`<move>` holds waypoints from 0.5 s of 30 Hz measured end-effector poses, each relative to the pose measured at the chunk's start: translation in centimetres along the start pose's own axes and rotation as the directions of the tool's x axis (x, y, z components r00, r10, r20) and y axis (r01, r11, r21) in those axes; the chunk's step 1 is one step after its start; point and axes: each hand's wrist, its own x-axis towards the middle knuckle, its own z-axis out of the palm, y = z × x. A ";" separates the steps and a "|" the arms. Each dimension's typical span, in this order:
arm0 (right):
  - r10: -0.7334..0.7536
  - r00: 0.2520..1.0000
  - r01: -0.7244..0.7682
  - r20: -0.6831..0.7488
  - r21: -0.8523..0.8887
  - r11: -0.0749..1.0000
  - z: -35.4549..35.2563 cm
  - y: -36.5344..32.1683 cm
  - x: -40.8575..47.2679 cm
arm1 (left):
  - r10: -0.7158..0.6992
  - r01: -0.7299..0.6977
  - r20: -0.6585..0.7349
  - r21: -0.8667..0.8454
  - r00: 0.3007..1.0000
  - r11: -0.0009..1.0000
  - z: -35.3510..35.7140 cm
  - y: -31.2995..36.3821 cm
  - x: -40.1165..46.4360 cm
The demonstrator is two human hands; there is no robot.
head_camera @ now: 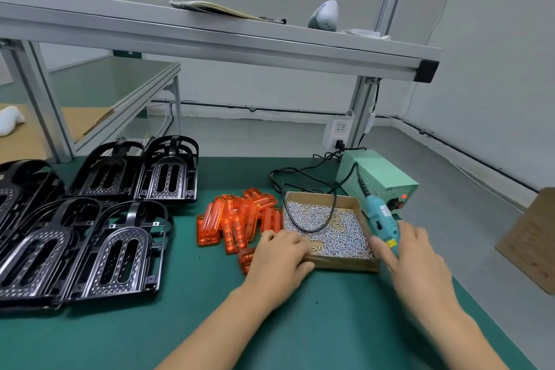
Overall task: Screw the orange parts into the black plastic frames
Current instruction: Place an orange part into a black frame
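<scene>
Head view: the green power unit bears the partly readable letters "LED" beside a lit red switch; the label on the teal electric screwdriver is illegible. The right hand curls round the screwdriver at the right wall of the cardboard screw box. The left hand rests, fingers bent, on the box's near-left corner, beside the orange parts. Black plastic frames lie stacked at the left of the green mat, whose near centre lies bare.

Grey walls, aluminium shelf, grey floor
</scene>
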 end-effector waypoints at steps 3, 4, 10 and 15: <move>0.062 0.998 -0.059 0.029 -0.100 0.993 0.1 0.4 1.4 | 0.054 -0.046 -0.099 0.080 0.994 0.996 0.1 0.2 -0.3; 0.074 0.996 -0.067 0.045 -0.141 0.988 0.2 0.5 1.7 | 0.074 -0.060 -0.131 0.104 0.989 0.993 0.0 0.3 -0.4; 0.124 0.982 -0.077 0.144 -0.299 0.951 1.6 1.3 2.6 | 0.055 -0.016 -0.178 0.211 0.983 0.977 -0.2 1.3 -0.5; 0.174 0.972 -0.132 0.158 -0.248 0.960 3.0 0.8 4.0 | -0.037 0.081 -0.180 0.248 0.983 0.965 0.2 1.7 -0.1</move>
